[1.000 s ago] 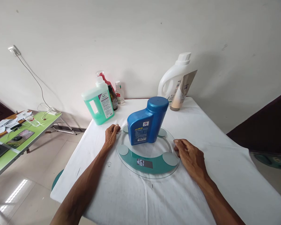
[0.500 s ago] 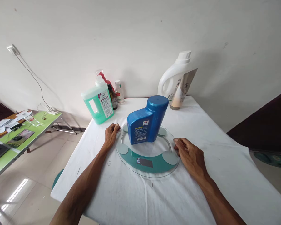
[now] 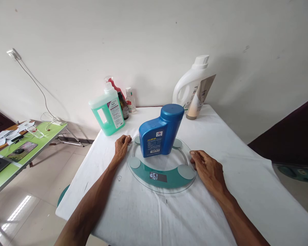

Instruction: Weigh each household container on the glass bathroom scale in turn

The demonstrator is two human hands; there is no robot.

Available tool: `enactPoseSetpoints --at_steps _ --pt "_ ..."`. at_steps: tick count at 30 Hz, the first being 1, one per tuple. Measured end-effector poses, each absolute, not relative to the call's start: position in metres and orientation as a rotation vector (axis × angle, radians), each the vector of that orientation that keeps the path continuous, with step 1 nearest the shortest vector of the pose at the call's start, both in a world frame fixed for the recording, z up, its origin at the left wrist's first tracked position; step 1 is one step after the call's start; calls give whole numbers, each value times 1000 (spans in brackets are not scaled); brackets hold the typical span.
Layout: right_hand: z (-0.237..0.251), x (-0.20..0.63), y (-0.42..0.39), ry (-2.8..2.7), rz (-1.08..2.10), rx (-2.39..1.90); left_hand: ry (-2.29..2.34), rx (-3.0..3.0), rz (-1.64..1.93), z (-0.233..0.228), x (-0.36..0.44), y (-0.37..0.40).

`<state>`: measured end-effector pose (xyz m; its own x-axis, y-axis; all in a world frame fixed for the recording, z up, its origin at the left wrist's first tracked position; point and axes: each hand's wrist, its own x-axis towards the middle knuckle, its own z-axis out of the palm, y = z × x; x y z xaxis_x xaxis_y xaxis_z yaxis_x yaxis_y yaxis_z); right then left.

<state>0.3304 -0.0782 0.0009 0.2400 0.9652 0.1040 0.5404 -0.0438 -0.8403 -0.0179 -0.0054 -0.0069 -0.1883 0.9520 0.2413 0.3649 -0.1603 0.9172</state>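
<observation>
A blue jug-shaped bottle [image 3: 156, 131] with a round screw cap stands upright on a round glass bathroom scale [image 3: 143, 172]. White digits light the scale's small dark display [image 3: 158, 177]; they look like 61, though their left part is blurred. At the scale's left rim, my left hand [image 3: 122, 146] is closed with the fingers curled, thumb and forefinger tips at the glass edge. My right hand [image 3: 208, 169] is closed at the right rim, fingertips against the glass. Both hands rest low on the white tablecloth [image 3: 133, 212]. Neither touches the bottle.
Behind on the left stand a green liquid jug [image 3: 107, 118], a red pump bottle [image 3: 114, 85], a brown bottle [image 3: 124, 106] and a small clear bottle [image 3: 130, 99]. Back right are a white detergent jug [image 3: 192, 80] and a beige tube [image 3: 199, 100]. A green side table [image 3: 45, 131] stands left.
The scale's display has changed to show brighter, larger digits across more of its width. My hands and the blue bottle stay in place.
</observation>
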Motion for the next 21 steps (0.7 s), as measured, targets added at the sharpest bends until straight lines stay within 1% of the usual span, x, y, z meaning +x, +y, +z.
enactPoseSetpoints --at_steps 21 --pt "1 330 -79 -1401 660 -1721 1583 1526 1337 -5 -17 -7"
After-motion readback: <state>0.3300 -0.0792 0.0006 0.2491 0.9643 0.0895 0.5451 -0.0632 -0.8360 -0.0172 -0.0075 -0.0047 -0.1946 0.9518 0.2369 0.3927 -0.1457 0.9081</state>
